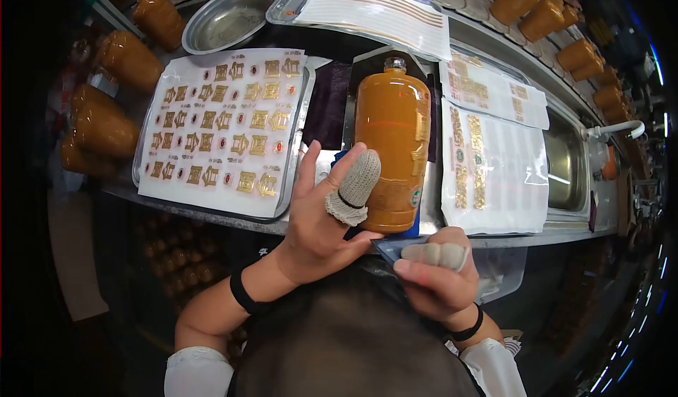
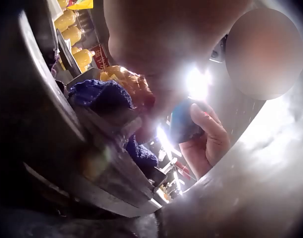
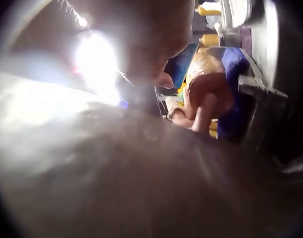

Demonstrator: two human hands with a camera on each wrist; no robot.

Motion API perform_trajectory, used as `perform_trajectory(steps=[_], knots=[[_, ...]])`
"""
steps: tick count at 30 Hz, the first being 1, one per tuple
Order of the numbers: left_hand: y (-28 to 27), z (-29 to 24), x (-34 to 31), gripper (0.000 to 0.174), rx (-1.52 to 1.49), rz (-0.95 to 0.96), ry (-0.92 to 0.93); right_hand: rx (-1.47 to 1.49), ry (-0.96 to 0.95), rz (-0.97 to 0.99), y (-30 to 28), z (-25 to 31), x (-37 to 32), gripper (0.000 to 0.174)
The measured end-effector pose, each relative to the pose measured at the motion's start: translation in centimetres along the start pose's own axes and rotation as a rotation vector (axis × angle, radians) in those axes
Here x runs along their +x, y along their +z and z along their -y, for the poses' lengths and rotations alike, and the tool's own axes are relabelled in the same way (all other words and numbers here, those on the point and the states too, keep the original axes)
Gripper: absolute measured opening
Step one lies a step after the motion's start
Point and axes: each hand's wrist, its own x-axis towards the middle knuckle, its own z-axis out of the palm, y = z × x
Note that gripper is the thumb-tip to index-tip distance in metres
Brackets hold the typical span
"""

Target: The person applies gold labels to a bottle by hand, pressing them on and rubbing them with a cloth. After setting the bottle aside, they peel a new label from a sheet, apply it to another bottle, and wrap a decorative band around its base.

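Note:
An orange-brown glazed bottle [image 1: 393, 129] with raised gold lettering lies with its neck pointing away, over a blue cloth [image 3: 235, 67]. Beside its lower left side is my left hand [image 1: 311, 220], fingers extended and one finger in a knitted cot [image 1: 359, 182]. The left thumb reaches across near the bottle's base. Between the thumb and fingers of my right hand [image 1: 441, 273], some in pale cots, is a thin dark blue flat scraper [image 1: 388, 249]. The scraper's tip is close to the left thumb, just below the base. In the left wrist view the scraper [image 2: 183, 121] is dark and partly covered by fingers.
Left of the bottle, a tray bears a sheet of gold and red decals [image 1: 212, 129]. More decal sheets [image 1: 494, 171] lie to the right, before a sink [image 1: 568, 167]. A metal bowl [image 1: 229, 19] and a tray of striped sheets [image 1: 374, 9] stand behind. Similar bottles [image 1: 106, 122] line the left.

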Motion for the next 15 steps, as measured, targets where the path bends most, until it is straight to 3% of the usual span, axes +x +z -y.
perform_trajectory(steps=[3, 4, 5, 8, 9, 11, 12, 13, 15], knots=[[0.7, 0.4, -0.1, 0.086, 0.058, 0.017, -0.022, -0.031, 0.152, -0.185, -0.1, -0.5, 0.7, 0.041], [1.0, 1.1, -0.5, 0.087, 0.073, 0.016, -0.028, -0.125, 0.03, -0.035, -0.9, -1.0, 1.5, 0.04], [1.1, 1.4, -0.6, 0.088, 0.091, 0.016, -0.038, -0.08, -0.022, -0.017, -0.3, -1.0, 1.6, 0.04], [0.0, 1.0, 0.6, 0.09, 0.012, 0.076, 0.013, 0.18, 0.054, 0.131, -0.9, 0.2, 2.1, 0.039], [-0.3, 0.8, 1.1, 0.09, -0.015, 0.111, 0.035, 0.138, 0.102, 0.033, -0.9, -0.3, 1.5, 0.037], [-0.2, 0.4, 1.6, 0.09, -0.035, 0.115, 0.042, 0.062, 0.371, -0.318, 0.7, -1.2, 1.3, 0.036], [0.1, 0.2, 1.6, 0.089, -0.064, 0.077, 0.029, -0.054, 0.308, -0.258, 0.7, -1.4, 1.9, 0.036], [0.5, 0.0, 1.7, 0.087, -0.093, 0.04, 0.021, -0.134, 0.084, -0.117, 0.3, -1.7, 2.3, 0.034], [0.5, 0.1, 1.0, 0.091, -0.031, 0.039, -0.06, 0.036, -0.09, 0.103, 0.0, -0.2, 3.4, 0.034]])
